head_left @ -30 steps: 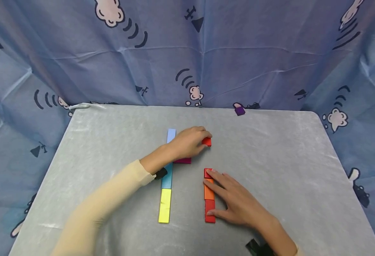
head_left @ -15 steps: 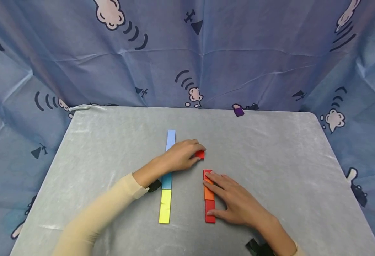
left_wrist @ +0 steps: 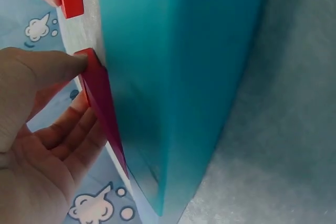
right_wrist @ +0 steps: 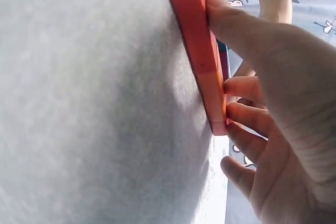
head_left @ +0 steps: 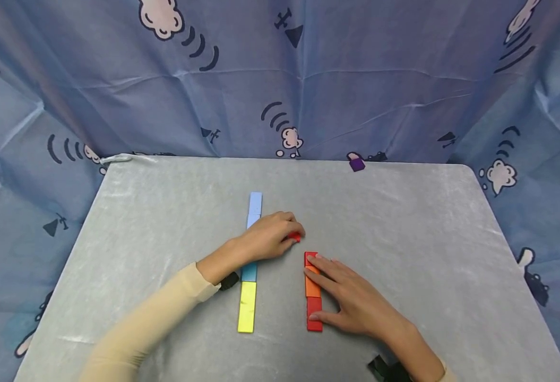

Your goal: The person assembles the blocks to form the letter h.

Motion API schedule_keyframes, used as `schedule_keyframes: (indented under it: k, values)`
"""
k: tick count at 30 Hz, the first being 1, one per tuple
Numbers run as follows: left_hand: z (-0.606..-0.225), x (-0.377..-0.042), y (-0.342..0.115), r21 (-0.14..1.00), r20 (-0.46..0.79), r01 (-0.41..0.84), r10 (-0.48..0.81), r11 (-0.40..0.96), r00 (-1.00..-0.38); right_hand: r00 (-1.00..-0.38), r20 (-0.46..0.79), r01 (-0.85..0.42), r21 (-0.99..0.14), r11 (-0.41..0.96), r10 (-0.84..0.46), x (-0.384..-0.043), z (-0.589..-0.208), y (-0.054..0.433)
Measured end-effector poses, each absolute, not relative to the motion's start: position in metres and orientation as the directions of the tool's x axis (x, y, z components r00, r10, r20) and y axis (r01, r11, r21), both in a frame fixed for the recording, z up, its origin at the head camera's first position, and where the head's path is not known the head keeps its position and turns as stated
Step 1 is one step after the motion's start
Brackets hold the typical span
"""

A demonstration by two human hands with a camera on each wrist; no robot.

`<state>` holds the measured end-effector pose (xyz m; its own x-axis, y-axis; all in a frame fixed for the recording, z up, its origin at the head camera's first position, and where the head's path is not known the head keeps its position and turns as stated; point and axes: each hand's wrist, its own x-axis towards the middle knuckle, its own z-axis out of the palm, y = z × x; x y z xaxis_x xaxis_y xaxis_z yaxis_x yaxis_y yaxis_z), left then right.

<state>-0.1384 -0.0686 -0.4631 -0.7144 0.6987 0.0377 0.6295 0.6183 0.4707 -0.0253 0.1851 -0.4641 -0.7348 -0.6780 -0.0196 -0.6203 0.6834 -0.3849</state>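
Observation:
My left hand (head_left: 271,237) pinches a small red block (head_left: 296,237) between thumb and fingers. Beside that block, the left wrist view shows a magenta block (left_wrist: 106,109) against the left row; the hand hides it in the head view. That row runs from light blue blocks (head_left: 255,203) through a teal block (head_left: 249,272) to a yellow block (head_left: 247,307). My right hand (head_left: 358,302) rests its fingertips and thumb on a second row: a small red block (head_left: 310,255), an orange block (head_left: 312,289) and a longer red block (head_left: 314,306). Its fingers are spread and nearly straight.
Grey cloth covers the table (head_left: 404,228), which has a blue patterned curtain (head_left: 370,106) behind and at its sides. A small purple piece (head_left: 356,165) sits at the far table edge. Bare cloth separates the two rows.
My left hand has come nearer and slightly left with the red block, down toward the magenta block. The right hand has stayed on its row.

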Motion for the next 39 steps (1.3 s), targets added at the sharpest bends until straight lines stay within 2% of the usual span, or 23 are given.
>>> schedule_keyframes:
  k: [24, 39]
  values:
    - [-0.464, -0.135, -0.073, 0.464, 0.040, 0.630, 0.696, 0.623, -0.717, -0.733, -0.007, -0.625, -0.388, 0.677, -0.681, -0.023, -0.465, 0.186]
    - [-0.466, -0.131, -0.076, 0.463, 0.075, 0.645, 0.698, 0.608, -0.712, -0.670, 0.201, -0.736, -0.309, 0.603, -0.715, -0.015, -0.474, 0.189]
